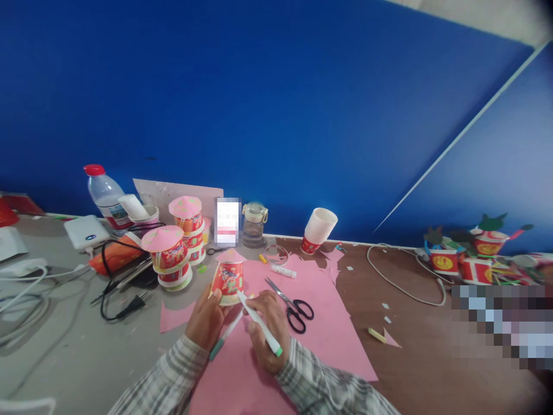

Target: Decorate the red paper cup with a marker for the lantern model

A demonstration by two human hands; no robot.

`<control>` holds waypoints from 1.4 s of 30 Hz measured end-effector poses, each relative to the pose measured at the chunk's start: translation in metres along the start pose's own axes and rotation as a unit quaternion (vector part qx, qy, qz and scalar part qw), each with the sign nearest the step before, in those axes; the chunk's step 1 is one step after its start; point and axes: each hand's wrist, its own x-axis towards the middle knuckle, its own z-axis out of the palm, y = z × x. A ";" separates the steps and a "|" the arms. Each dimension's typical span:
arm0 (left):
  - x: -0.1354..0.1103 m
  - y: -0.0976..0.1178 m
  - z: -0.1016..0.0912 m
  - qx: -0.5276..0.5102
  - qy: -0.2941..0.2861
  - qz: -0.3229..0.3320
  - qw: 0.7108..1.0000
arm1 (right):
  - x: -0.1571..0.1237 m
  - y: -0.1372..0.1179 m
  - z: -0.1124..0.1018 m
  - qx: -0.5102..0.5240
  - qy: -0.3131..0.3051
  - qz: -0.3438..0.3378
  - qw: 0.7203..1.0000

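Observation:
My left hand [206, 320] grips the side of an upturned red printed paper cup [227, 280] with a pink paper cone on top. It stands on a large pink paper sheet [324, 340]. A second green-tipped pen [224, 336] lies slanted under that hand. My right hand [270, 329] is closed round a white pen with a green cap [259, 323], its tip at the cup's lower right rim. Black-handled scissors [290, 304] lie just right of my right hand.
Two stacks of finished cups with pink tops [169, 256] stand at the left, by a water bottle [105, 196], a black cable and plug [125, 300]. A stack of white cups [317, 229], a glue stick [283, 270], a glass jar [254, 225] and decorated cups [466, 259] at the far right.

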 end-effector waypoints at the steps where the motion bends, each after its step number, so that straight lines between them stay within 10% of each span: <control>1: 0.000 0.000 0.000 -0.001 0.000 0.000 1.000 | 0.000 0.000 0.000 0.000 0.000 0.002 1.000; 42: -0.003 0.002 0.004 0.023 -0.001 0.016 1.000 | 0.000 -0.005 0.001 -0.006 -0.006 -0.037 0.999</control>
